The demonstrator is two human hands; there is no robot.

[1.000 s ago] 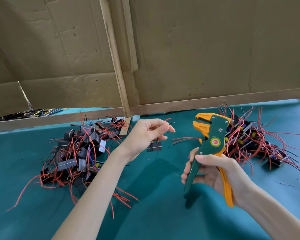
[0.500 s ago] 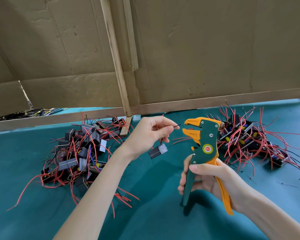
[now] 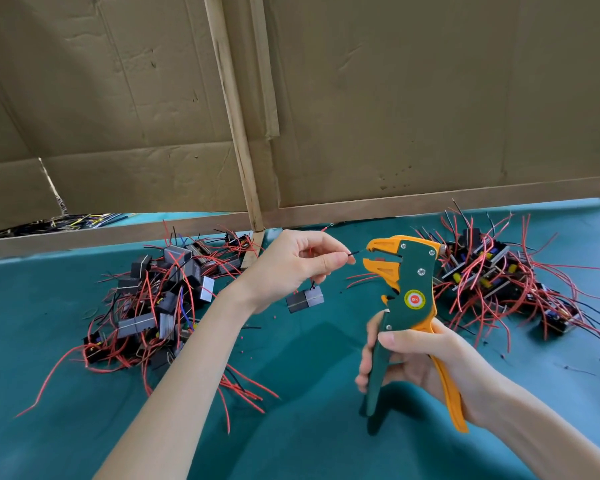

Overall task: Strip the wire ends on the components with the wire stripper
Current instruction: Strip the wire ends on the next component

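My left hand (image 3: 293, 263) pinches a thin black wire between thumb and fingers. A small grey block component (image 3: 305, 299) hangs from that wire just below the hand. The wire's free end points right, at the mouth of the wire stripper (image 3: 400, 299). My right hand (image 3: 420, 362) grips the stripper's green and orange handles and holds it upright, jaws to the left and apart. The wire tip is at the jaw opening; I cannot tell whether it is inside.
A heap of grey components with red and black wires (image 3: 160, 299) lies on the teal table cover (image 3: 309, 427) at the left. A second heap (image 3: 499, 278) lies at the right. Cardboard walls (image 3: 395, 116) and a wooden slat (image 3: 236, 133) close the back.
The stripper has moved left toward my left hand, and its jaw now reaches the wire tip. My left hand has shifted slightly right, and the hanging component has swung with it.
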